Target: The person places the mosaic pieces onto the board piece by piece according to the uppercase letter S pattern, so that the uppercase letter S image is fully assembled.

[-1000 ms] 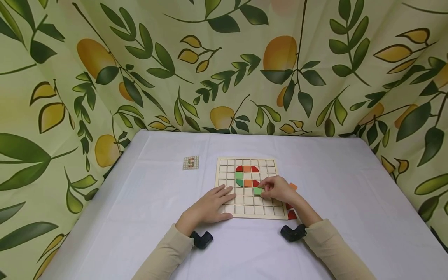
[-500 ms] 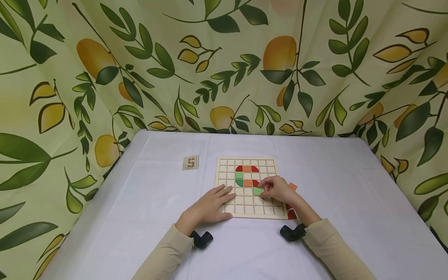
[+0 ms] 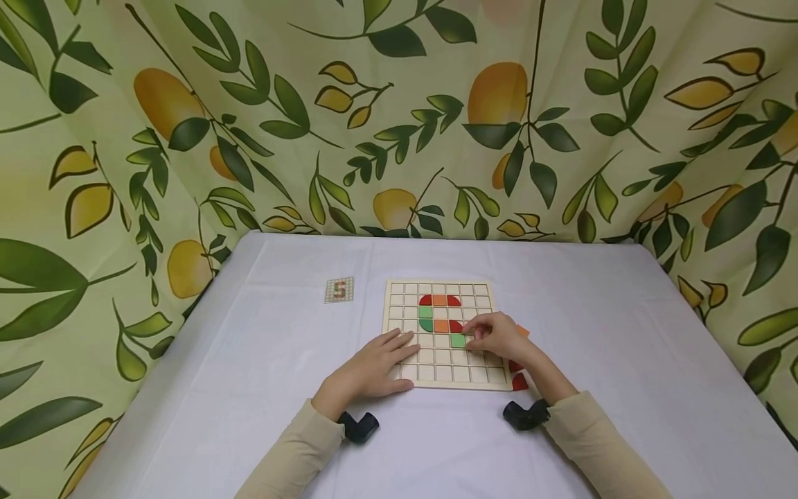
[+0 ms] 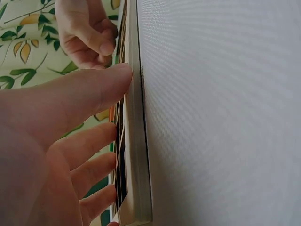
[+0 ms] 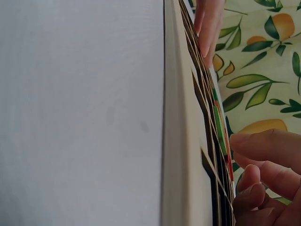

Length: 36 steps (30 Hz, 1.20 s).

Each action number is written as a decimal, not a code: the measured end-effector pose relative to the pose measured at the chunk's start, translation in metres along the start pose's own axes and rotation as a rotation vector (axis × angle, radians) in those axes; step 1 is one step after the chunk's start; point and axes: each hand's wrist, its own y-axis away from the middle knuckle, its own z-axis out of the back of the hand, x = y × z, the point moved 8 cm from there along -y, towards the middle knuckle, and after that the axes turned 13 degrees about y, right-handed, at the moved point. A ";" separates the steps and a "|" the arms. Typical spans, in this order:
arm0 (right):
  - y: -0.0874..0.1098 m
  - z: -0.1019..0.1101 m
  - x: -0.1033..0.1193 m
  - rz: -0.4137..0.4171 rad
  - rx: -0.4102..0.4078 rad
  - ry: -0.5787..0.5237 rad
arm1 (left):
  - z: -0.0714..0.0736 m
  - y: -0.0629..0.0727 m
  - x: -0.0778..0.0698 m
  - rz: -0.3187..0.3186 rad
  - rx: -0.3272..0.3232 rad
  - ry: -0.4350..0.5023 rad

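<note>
A wooden grid board (image 3: 436, 374) lies on the table. Red, orange and green tiles (image 3: 426, 312) form a curved figure in its cells. My left hand (image 3: 368, 367) rests on the board's left front part with fingers spread, the thumb (image 4: 108, 84) along its near edge. Just right of a light green square tile (image 3: 458, 340) is my right hand (image 3: 495, 336), index finger and thumb bent and slightly apart. In the right wrist view this green tile (image 5: 220, 132) sits a little proud of the grid, the nearest fingertip right beside it; contact is hard to tell.
Loose red tiles (image 3: 519, 382) and an orange tile (image 3: 523, 331) lie along the board's right side, partly hidden by the right arm. A small card (image 3: 339, 290) printed with a gridded figure lies back left. A patterned curtain (image 3: 399, 138) hangs behind the white-covered table (image 3: 280, 312).
My right hand has shifted slightly right, away from the green tile, which now shows more fully in its cell. The left hand has stayed in place.
</note>
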 end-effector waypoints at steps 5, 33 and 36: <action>0.004 0.005 -0.003 -0.004 -0.013 -0.005 | 0.001 0.000 0.000 -0.002 -0.003 -0.005; 0.035 0.018 -0.028 -0.088 0.017 -0.036 | -0.001 0.000 0.000 0.006 0.001 0.019; 0.039 0.020 -0.030 -0.096 0.011 -0.035 | 0.000 0.001 0.000 0.011 -0.001 0.020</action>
